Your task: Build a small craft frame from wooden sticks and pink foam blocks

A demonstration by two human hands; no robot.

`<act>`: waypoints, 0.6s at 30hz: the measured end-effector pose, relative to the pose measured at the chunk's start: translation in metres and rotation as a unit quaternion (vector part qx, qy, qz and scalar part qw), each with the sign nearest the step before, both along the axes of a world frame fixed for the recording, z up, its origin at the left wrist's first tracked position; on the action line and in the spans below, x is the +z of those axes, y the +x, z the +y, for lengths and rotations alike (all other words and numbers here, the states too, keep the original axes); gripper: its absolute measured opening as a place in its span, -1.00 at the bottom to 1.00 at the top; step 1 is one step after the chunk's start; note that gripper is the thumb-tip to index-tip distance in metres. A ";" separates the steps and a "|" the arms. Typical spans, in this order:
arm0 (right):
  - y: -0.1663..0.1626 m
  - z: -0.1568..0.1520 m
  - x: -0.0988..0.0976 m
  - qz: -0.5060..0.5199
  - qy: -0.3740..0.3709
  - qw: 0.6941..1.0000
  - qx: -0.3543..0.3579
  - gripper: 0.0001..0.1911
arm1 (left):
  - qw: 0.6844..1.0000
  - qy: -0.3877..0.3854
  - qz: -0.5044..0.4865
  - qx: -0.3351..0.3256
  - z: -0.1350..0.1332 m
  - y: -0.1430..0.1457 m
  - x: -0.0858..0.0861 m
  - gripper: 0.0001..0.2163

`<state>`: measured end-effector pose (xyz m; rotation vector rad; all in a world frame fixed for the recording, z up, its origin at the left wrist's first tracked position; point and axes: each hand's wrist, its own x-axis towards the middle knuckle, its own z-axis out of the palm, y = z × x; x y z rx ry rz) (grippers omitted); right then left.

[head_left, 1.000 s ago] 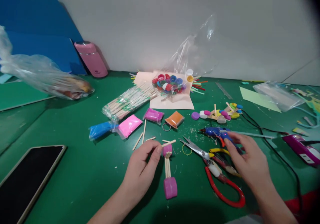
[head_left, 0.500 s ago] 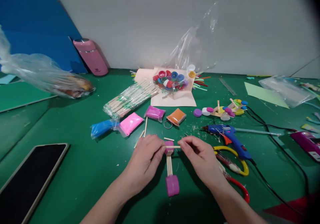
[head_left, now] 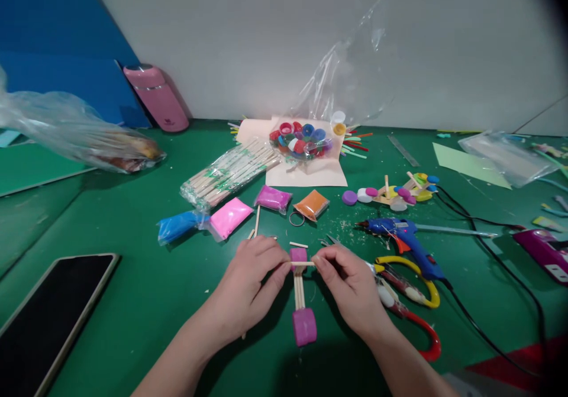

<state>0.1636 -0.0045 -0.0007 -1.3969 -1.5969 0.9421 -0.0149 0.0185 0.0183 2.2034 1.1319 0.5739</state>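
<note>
A small craft piece lies on the green table: several thin wooden sticks (head_left: pixel 299 291) joining a far purple cap (head_left: pixel 298 255) to a near purple cap (head_left: pixel 304 326). A short wooden stick (head_left: pixel 302 263) lies crosswise over the far cap. My left hand (head_left: pixel 251 281) pinches its left end and my right hand (head_left: pixel 348 284) pinches its right end. Both hands rest low on the table, either side of the piece.
A blue glue gun (head_left: pixel 402 234) with its black cord, scissors with yellow and red handles (head_left: pixel 410 302), clay packets (head_left: pixel 229 218), a bundle of sticks (head_left: pixel 228 172), a bag of coloured caps (head_left: pixel 302 139), a phone (head_left: pixel 44 314) and a pink bottle (head_left: pixel 156 97) lie around.
My right hand has left the glue gun and moved left to the short stick's right end. Both hands now hold it across the far cap.
</note>
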 end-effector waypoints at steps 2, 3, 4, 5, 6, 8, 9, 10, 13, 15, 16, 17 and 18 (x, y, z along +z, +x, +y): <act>0.000 0.000 -0.001 0.000 0.001 1.000 0.002 -0.80 | 1.000 0.001 0.000 0.001 0.000 0.000 0.000 -0.81; 0.000 0.000 -0.001 0.000 0.001 1.000 0.002 -0.80 | 1.000 0.002 0.001 0.002 0.000 0.000 0.000 -0.81; 0.000 0.000 -0.001 0.000 0.002 1.000 0.001 -0.80 | 1.000 0.002 0.001 0.001 0.000 0.000 0.000 -0.81; 0.001 0.000 -0.001 0.001 0.001 1.000 0.000 -0.80 | 1.000 0.003 0.003 0.001 0.000 0.001 0.000 -0.81; 0.001 0.000 -0.002 0.001 0.001 1.000 -0.001 -0.80 | 1.000 0.003 0.004 0.000 0.000 0.001 0.000 -0.81; 0.001 0.000 -0.002 0.003 0.000 1.000 -0.002 -0.80 | 1.000 0.004 0.006 -0.001 0.000 0.001 -0.001 -0.81; 0.001 0.000 -0.002 0.004 -0.001 1.000 -0.002 -0.80 | 1.000 0.004 0.007 -0.002 0.000 0.001 -0.001 -0.81; 0.001 0.000 -0.002 0.005 -0.002 1.000 -0.003 -0.81 | 1.000 0.005 0.007 -0.002 0.000 0.001 -0.001 -0.81; 0.001 0.000 -0.002 0.004 -0.003 1.000 -0.004 -0.81 | 1.000 0.005 0.006 -0.003 0.000 0.001 0.000 -0.81; 0.001 0.000 -0.002 0.000 -0.003 1.000 -0.003 -0.81 | 1.000 0.006 0.005 -0.003 0.000 0.001 0.000 -0.81; 0.001 0.000 -0.002 -0.001 -0.003 1.000 -0.003 -0.81 | 1.000 0.006 0.005 -0.003 0.001 0.001 0.000 -0.81; 0.001 0.000 -0.002 -0.002 -0.003 1.000 -0.003 -0.80 | 1.000 0.008 0.005 -0.002 0.000 0.001 0.000 -0.81; 0.001 0.000 -0.002 -0.003 -0.003 1.000 -0.004 -0.80 | 1.000 0.009 0.006 -0.001 0.000 0.001 0.000 -0.81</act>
